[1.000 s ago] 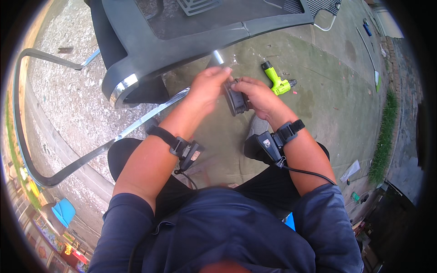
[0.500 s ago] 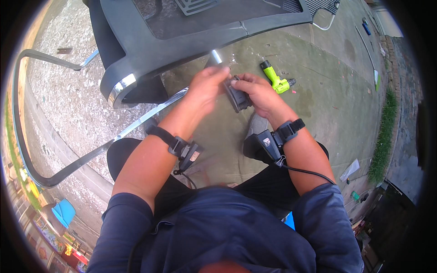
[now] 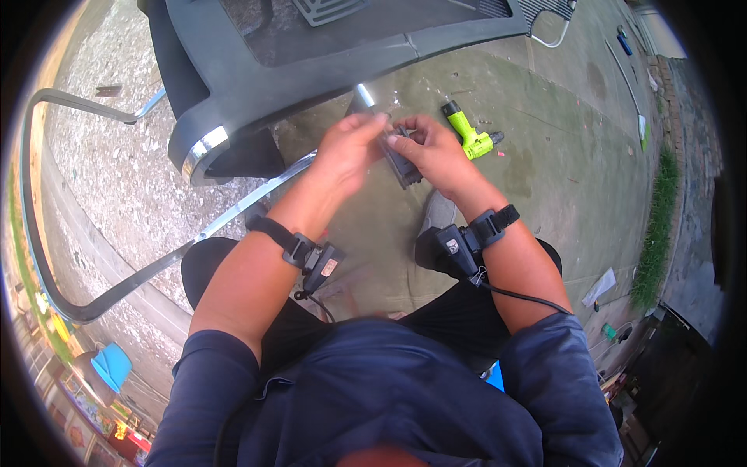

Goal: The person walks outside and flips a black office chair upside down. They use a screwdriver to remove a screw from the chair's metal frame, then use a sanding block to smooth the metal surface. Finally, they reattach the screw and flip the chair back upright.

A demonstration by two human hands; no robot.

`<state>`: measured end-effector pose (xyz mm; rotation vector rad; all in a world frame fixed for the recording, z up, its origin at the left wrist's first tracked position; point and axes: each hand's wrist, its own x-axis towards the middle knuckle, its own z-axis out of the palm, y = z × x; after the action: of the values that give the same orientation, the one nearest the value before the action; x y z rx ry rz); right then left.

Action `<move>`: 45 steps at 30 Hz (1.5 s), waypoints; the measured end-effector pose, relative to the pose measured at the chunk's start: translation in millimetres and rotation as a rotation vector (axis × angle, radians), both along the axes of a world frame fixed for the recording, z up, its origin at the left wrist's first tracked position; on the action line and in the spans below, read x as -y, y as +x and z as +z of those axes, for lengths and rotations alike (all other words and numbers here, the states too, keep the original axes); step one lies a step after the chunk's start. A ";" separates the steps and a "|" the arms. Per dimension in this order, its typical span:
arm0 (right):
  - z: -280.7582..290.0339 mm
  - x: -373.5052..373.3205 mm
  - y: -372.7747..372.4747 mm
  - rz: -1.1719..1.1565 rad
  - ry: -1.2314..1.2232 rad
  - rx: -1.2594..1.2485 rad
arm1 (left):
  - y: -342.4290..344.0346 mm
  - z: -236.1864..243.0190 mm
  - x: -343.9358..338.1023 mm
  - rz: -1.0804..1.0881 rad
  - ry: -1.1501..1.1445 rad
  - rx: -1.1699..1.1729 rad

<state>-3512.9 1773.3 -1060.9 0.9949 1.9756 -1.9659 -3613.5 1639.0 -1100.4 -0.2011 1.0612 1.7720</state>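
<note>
My right hand [image 3: 436, 152] grips a dark, elongated plastic piece [image 3: 403, 170], thumb along its upper part. The piece slants down between my two hands. Close against its upper end is my left hand [image 3: 350, 148], slightly blurred, with fingers closed; what they pinch is hidden. Just beyond my fingertips a short shiny metal tube end [image 3: 365, 95] shows below the edge of a black chair [image 3: 311, 82]. The chair has a dark mesh panel and lies tipped over in front of me.
A lime-green cordless drill [image 3: 471, 136] lies on the greenish floor right of my hands. The chair's bent chrome leg frame [image 3: 132, 288] loops out to the left. Grass [image 3: 657, 233] borders the right side. A blue chair seat [image 3: 113, 366] stands at lower left.
Both hands stay together at nearly the same spot. The dark piece has tilted slightly, and my right fingers have shifted a little at its upper end.
</note>
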 end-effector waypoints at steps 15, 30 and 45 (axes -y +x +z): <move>-5.1 -2.4 0.7 0.012 -0.022 0.026 | 4.8 0.9 -0.8 0.010 -0.036 0.004; -3.2 -6.3 6.5 0.051 -0.019 0.096 | 3.5 0.8 -1.8 0.045 -0.020 0.054; -1.4 -29.0 21.9 0.370 0.391 0.181 | 16.6 5.3 5.2 -0.132 -0.092 -0.110</move>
<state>-3490.9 1802.4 -1062.3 0.7727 2.2850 -1.2845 -3596.9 1633.8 -1095.0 -0.0885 1.2090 1.6319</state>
